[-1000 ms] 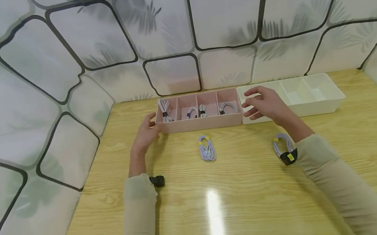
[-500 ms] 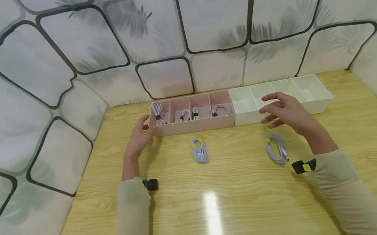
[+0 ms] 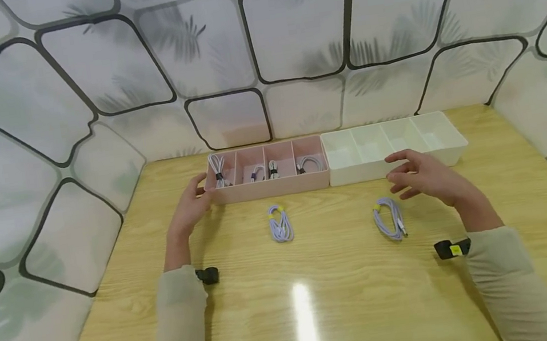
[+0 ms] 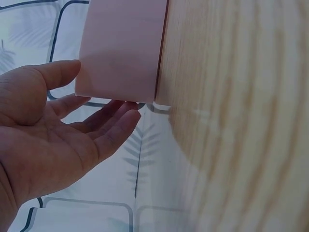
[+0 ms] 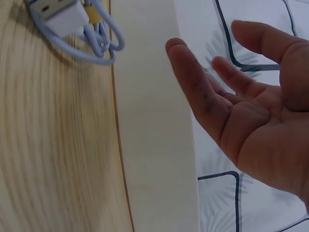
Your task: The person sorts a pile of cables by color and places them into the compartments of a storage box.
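A pink four-section organizer box point(image 3: 271, 188) stands at the back of the table, with coiled cables in its sections. At its left end is my left hand point(image 3: 186, 209); in the left wrist view the relaxed fingers point(image 4: 118, 130) lie along the end and the thumb reaches the front corner. My right hand point(image 3: 427, 179) hovers with loosely bent fingers and nothing in them, in front of the white organizer box point(image 3: 357, 174). Just left of and below that hand lies a lilac USB cable point(image 3: 380, 224), coiled with a yellow tie. Another lilac cable point(image 3: 281, 228) lies before the pink box.
The white box stands end to end with the pink one, and its visible sections hold nothing. A patterned wall covering point(image 3: 296, 29) rises behind the boxes and to the left. Wood-grain table point(image 3: 342, 299) extends in front of the cables, with a bright reflection on it.
My right hand has moved right and toward me, away from the white box's left part, uncovering the right cable. My left hand stays at the pink box's end. The head view has shifted right.
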`<state>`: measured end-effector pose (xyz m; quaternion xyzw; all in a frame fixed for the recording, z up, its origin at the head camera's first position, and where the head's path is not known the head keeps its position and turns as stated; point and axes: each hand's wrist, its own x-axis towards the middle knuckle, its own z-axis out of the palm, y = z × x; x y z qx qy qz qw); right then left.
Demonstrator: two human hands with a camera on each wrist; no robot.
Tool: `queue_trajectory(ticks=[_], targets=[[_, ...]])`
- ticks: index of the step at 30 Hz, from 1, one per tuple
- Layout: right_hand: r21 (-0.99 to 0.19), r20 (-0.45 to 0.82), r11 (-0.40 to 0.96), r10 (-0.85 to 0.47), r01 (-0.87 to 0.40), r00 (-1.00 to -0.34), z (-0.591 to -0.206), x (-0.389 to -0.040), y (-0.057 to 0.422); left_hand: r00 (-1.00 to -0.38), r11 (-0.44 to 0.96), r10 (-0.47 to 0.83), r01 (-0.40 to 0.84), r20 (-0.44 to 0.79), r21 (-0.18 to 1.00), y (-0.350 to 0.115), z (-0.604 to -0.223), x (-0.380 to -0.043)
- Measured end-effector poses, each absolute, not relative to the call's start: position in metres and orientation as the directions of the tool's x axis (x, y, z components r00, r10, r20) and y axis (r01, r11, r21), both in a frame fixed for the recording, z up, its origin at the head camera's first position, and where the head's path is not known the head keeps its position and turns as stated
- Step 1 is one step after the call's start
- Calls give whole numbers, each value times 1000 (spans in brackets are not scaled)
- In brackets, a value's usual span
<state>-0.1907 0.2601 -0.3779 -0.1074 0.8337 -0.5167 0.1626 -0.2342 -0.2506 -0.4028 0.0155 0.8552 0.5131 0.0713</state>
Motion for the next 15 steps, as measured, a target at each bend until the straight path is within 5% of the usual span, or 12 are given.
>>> queue_trajectory(ticks=[15], targets=[[-784,-373,618,-409,48,-833,-388,-185,276,-992,474,89,-33,-85,880,-252,-405,-233]])
